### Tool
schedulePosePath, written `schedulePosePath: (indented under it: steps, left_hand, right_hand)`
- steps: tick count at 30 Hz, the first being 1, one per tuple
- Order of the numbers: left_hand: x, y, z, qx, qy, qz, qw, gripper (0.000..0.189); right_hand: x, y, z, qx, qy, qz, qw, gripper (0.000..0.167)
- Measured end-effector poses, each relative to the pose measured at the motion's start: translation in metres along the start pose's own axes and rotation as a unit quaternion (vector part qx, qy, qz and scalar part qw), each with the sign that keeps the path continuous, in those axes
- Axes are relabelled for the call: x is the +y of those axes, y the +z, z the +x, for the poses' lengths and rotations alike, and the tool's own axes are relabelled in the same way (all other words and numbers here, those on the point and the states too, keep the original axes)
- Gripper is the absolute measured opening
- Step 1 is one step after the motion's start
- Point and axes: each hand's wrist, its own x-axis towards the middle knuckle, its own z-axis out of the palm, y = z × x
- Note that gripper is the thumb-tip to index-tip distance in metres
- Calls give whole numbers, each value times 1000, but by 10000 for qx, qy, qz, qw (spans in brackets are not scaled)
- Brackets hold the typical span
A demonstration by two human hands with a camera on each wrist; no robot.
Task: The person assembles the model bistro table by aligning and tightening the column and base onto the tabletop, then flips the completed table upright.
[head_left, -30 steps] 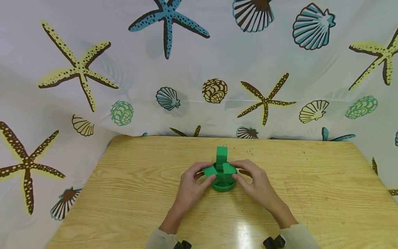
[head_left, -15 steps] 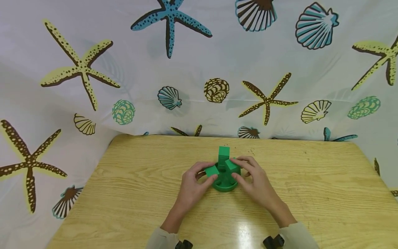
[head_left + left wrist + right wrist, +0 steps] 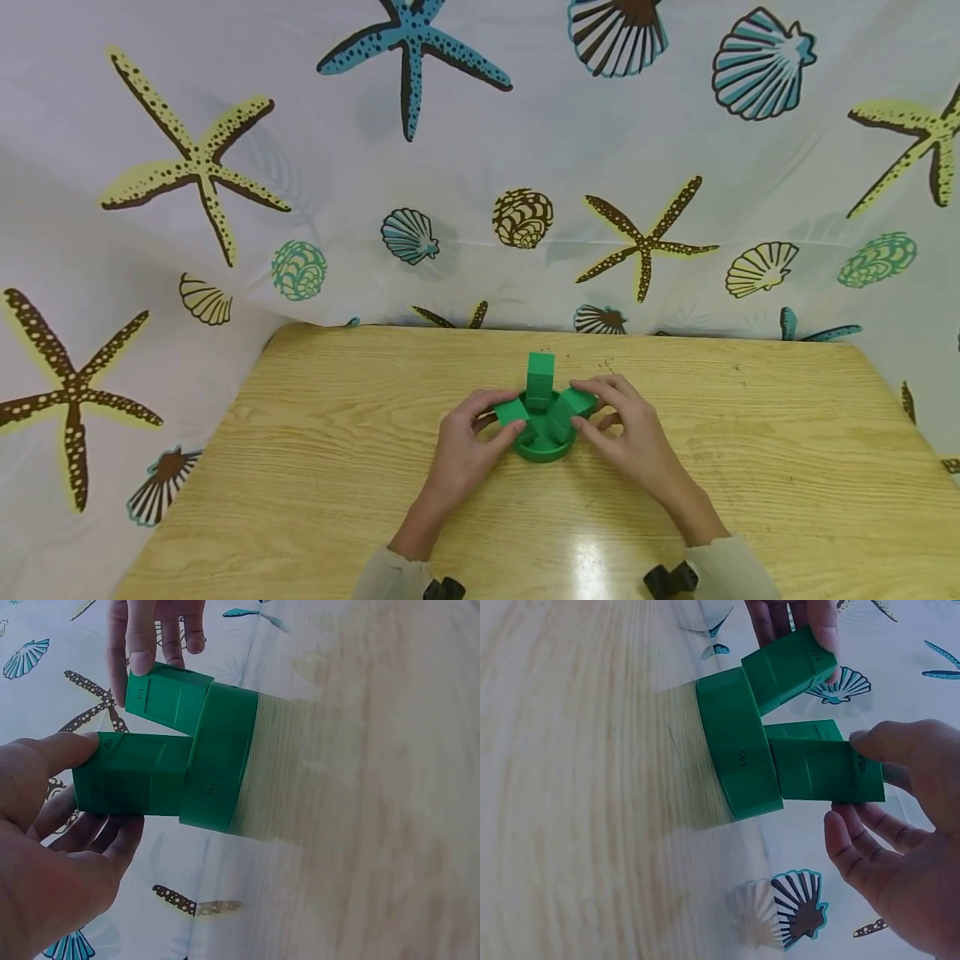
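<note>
A round green base (image 3: 543, 456) with spoke-like dividers sits on the table, and green blocks stand up from it. My left hand (image 3: 467, 443) pinches the left block (image 3: 512, 412) between thumb and fingers. On the other side, my right hand (image 3: 634, 432) pinches the right block (image 3: 577, 402), which leans outward to the right. A third block (image 3: 541, 368) stands at the back of the base, untouched by either hand. From the right wrist, the left-hand block (image 3: 791, 669) looks tilted away from the right-hand block (image 3: 829, 771). The blocks' lower ends are partly hidden in the base.
The wooden table (image 3: 315, 450) spreads around the base on all sides. Behind it hangs a white cloth (image 3: 465, 167) printed with starfish and shells. Black wrist devices (image 3: 670, 580) show at the sleeves.
My right hand has shifted right with its block, which now leans outward over the base's right side. My left hand keeps its hold. The head view has shifted slightly.
</note>
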Motion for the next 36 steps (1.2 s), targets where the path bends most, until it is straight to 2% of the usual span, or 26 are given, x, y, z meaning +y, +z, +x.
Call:
schedulePosePath:
  steps: [5,12,18,28,36]
  left_hand:
    - [1,-1,-1,16,-21,-34,10000,36]
    - [3,0,0,47,-6,-34,10000,36]
    - [1,0,0,66,23,-16,10000,36]
    - [0,0,0,59,12,-80,9999,36]
    - [-1,0,0,49,-19,-184,9998,36]
  right_hand:
    - [1,-2,0,-154,-139,-82,9998,41]
    - [1,-8,-4,-266,-200,368,9988,43]
    - [3,-9,-5,-284,-248,467,9982,43]
    - [10,-4,-5,-602,142,990,9932,52]
    - [16,0,-4,-788,360,1724,9812,51]
